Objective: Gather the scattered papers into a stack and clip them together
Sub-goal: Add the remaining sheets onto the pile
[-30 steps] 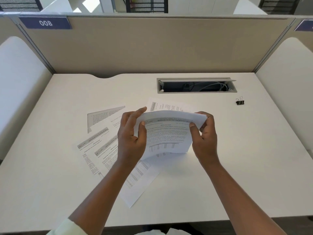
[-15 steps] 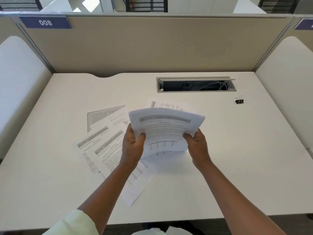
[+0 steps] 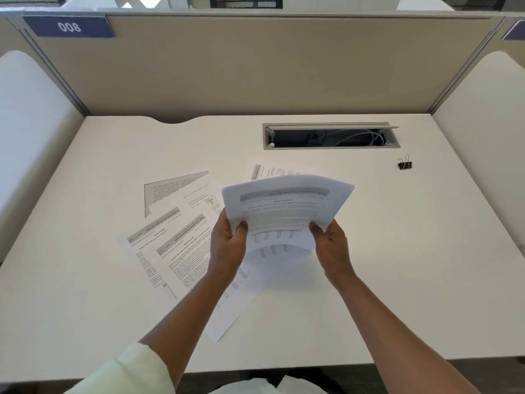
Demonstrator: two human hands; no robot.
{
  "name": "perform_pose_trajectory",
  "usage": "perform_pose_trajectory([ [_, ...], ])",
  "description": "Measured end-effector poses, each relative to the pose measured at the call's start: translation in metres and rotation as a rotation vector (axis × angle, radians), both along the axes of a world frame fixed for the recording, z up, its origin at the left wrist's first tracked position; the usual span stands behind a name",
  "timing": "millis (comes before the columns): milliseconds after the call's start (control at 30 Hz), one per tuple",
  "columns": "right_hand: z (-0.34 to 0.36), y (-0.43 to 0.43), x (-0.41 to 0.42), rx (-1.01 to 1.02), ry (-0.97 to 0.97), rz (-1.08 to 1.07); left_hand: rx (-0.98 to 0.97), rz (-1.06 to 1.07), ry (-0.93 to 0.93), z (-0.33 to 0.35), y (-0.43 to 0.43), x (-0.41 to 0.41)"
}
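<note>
A white desk (image 3: 85, 280) sits in a beige cubicle. The partition (image 3: 255, 66) behind it carries a blue label (image 3: 69, 27) reading 008 at 11 o'clock. A cable tray (image 3: 331, 136) is let into the desk at 1 o'clock, open, with wires visible inside. The clip (image 3: 404, 164), black with wire handles, sits alone at 2 o'clock, well apart from the papers and both hands.

Near the desk's centre both hands hold the stack (image 3: 287, 206) tilted up, its printed face toward the camera and its top bowing over. I cannot tell whether its lower edge touches the desk. The left hand (image 3: 227, 245) grips the lower left edge, thumb curled over the front and fingers hidden behind. The right hand (image 3: 331, 245) grips the lower right edge the same way, thumb on the front and fingers behind the paper.

Loose sheets (image 3: 176, 251) lie fanned and overlapping on the desk at 9 o'clock from the stack, partly under the left forearm. Another sheet (image 3: 272, 170) lies flat at 12 o'clock, its top showing just beyond the stack. A pale sleeve (image 3: 127, 371) covers the left arm at 7 o'clock.
</note>
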State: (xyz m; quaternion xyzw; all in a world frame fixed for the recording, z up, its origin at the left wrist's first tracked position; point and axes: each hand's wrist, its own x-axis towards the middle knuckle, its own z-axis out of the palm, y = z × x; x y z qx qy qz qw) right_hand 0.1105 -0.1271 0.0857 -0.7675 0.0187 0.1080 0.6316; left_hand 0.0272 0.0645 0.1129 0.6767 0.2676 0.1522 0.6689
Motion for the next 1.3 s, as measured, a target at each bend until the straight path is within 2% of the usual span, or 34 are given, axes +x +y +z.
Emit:
perform_pose_trajectory([
  [100, 0.012, -0.01, 0.008, -0.112, -0.161, -0.021, 0.195, -0.027, -0.034, 0.004, 0.004, 0.004],
  [167, 0.016, -0.021, 0.016, -0.171, -0.212, -0.065, 0.359, -0.049, 0.012, -0.006, 0.01, 0.003],
  [233, 0.011, -0.037, 0.024, -0.231, -0.195, -0.116, 0.524, -0.1, 0.184, -0.027, 0.012, -0.004],
  [300, -0.001, -0.055, 0.032, -0.318, -0.138, -0.138, 0.666, -0.179, 0.455, -0.054, 0.006, -0.018],
  [367, -0.014, -0.072, 0.034, -0.401, -0.025, -0.134, 0.733, -0.276, 0.715, -0.081, -0.004, -0.035],
  [433, -0.026, -0.086, 0.031, -0.442, 0.096, -0.121, 0.751, -0.33, 0.851, -0.104, -0.013, -0.05],
  [567, -0.043, -0.104, 0.022, -0.453, 0.258, -0.091, 0.764, -0.317, 0.814, -0.127, -0.022, -0.063],
  [867, -0.056, -0.113, 0.021, -0.417, 0.375, -0.035, 0.77, -0.323, 0.698, -0.131, -0.039, -0.069],
  [1067, -0.058, -0.116, 0.027, -0.391, 0.418, 0.004, 0.589, -0.291, 0.622, -0.112, -0.046, -0.062],
  [1300, -0.061, -0.123, 0.03, -0.366, 0.437, 0.054, 0.418, -0.237, 0.659, -0.057, -0.039, -0.039],
])
